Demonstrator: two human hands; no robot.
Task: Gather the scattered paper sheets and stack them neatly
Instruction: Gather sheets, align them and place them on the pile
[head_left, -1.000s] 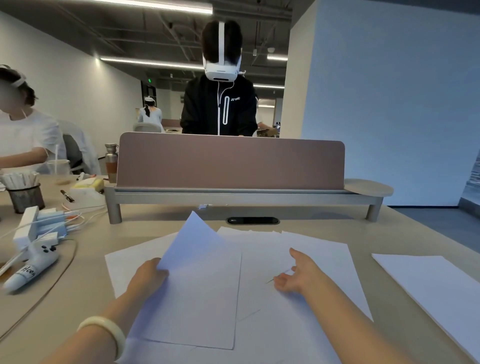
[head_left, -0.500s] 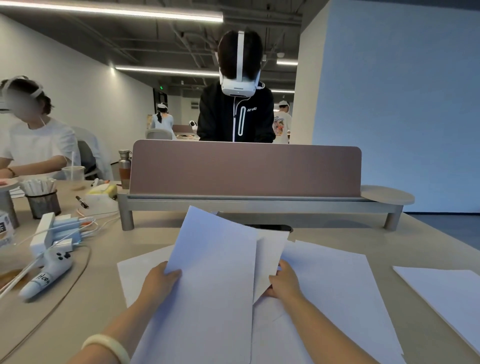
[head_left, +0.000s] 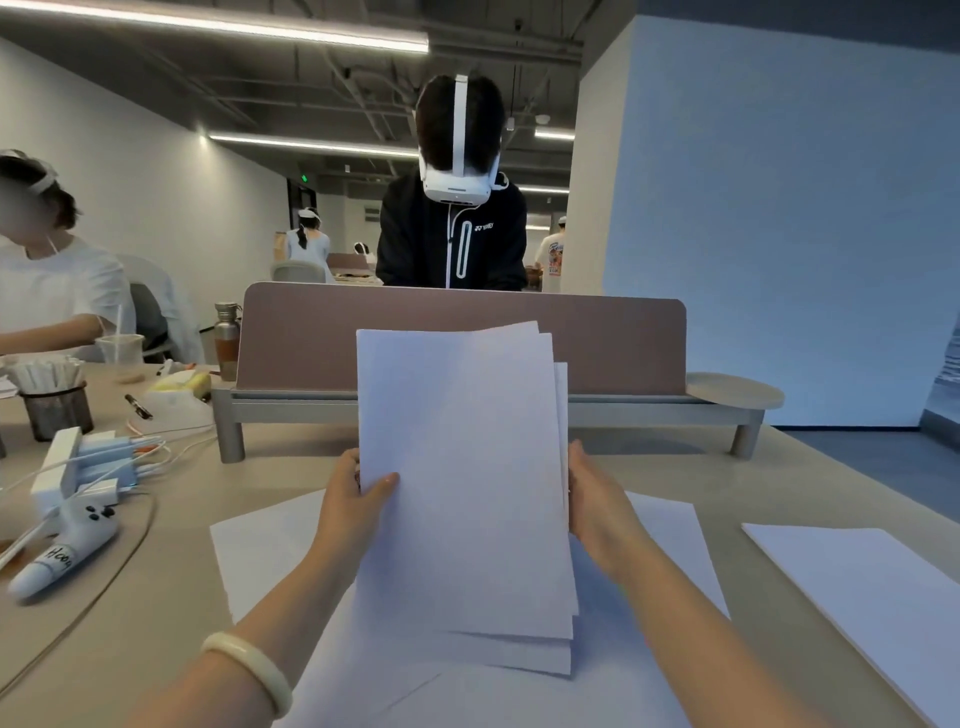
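A small bundle of white paper sheets (head_left: 467, 478) stands nearly upright in front of me, its edges slightly uneven at the top and bottom. My left hand (head_left: 358, 499) grips its left edge with the thumb on the front. My right hand (head_left: 597, 504) holds the right edge, fingers behind the sheets. More white sheets (head_left: 260, 551) lie flat on the beige table (head_left: 156, 623) beneath the bundle, spreading left and right. Another sheet or thin stack (head_left: 872, 597) lies apart at the right.
A brown divider panel on a grey shelf (head_left: 623, 343) crosses the desk ahead. At the left lie a white controller (head_left: 67, 551), a power strip with cables (head_left: 98, 462), a mesh cup (head_left: 54, 405) and a marker (head_left: 137, 406). People sit opposite and at the left.
Both hands have gathered loose sheets from the table into one bundle and raised it upright. The right hand went from reaching over a flat sheet to holding the bundle's right edge.
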